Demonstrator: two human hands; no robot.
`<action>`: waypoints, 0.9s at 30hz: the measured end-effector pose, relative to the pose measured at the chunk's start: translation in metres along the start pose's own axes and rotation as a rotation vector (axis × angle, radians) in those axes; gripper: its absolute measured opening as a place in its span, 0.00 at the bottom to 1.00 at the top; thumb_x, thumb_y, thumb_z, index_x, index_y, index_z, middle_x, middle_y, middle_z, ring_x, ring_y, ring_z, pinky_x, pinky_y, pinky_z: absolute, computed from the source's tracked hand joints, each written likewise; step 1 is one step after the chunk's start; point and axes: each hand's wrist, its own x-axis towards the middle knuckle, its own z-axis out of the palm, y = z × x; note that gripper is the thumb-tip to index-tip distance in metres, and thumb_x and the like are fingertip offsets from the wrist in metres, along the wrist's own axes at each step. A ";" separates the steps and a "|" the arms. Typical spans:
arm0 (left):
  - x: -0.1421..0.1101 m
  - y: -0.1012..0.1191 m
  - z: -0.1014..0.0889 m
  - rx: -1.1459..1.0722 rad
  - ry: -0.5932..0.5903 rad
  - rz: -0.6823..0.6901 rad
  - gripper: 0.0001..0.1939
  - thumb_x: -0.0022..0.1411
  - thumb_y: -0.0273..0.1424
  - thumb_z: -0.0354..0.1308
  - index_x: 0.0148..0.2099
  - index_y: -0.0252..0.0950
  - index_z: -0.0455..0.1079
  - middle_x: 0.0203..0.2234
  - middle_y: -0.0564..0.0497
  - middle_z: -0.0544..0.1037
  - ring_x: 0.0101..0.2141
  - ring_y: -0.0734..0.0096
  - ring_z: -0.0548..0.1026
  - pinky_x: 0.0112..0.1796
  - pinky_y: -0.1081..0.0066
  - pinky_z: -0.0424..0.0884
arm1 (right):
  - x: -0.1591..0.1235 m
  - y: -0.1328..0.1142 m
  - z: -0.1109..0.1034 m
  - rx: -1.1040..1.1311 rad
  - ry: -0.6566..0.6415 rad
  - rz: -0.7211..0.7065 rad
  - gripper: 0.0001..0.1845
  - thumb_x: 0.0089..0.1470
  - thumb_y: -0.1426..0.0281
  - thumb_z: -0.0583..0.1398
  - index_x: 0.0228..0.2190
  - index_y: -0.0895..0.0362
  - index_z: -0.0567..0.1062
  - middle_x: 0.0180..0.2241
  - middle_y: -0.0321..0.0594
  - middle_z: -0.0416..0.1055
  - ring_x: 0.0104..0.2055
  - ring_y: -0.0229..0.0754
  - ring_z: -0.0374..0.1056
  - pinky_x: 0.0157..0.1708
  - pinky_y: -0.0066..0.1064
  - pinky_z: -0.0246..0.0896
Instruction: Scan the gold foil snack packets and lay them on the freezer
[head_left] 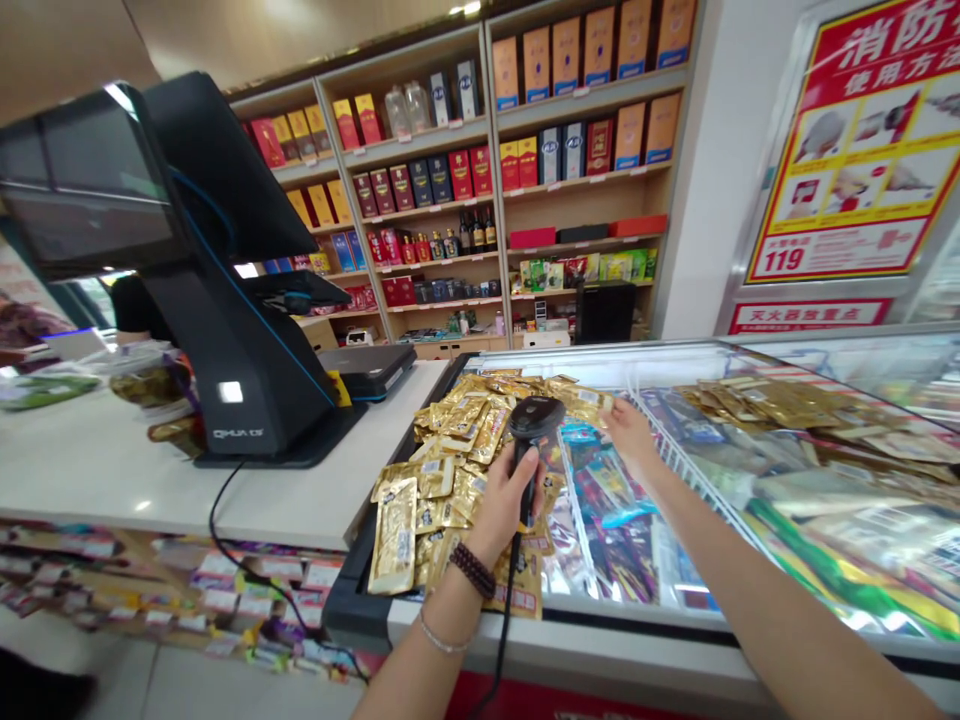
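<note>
left hand (511, 488) wrapped round a black scanner (537, 414), right hand (630, 432) pinching a gold packet (586, 399) by its right end over the freezer (615, 640), so i've got it just right of the scanner head, long axis roughly crosswise.

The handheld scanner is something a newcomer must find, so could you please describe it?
Find the glass-topped freezer beside the white counter. Gold packets are heaped on its left end, and over them the left hand grips the scanner. It is black, with a rounded head and a cord, unlike the flat, shiny packets around it.
</note>
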 end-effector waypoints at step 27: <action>0.000 -0.001 0.001 -0.043 0.076 0.008 0.37 0.58 0.69 0.72 0.38 0.40 0.69 0.26 0.58 0.72 0.17 0.81 0.65 0.19 0.74 0.58 | 0.017 0.024 -0.005 0.243 0.068 0.107 0.21 0.52 0.50 0.72 0.42 0.48 0.82 0.41 0.41 0.87 0.51 0.60 0.85 0.54 0.56 0.85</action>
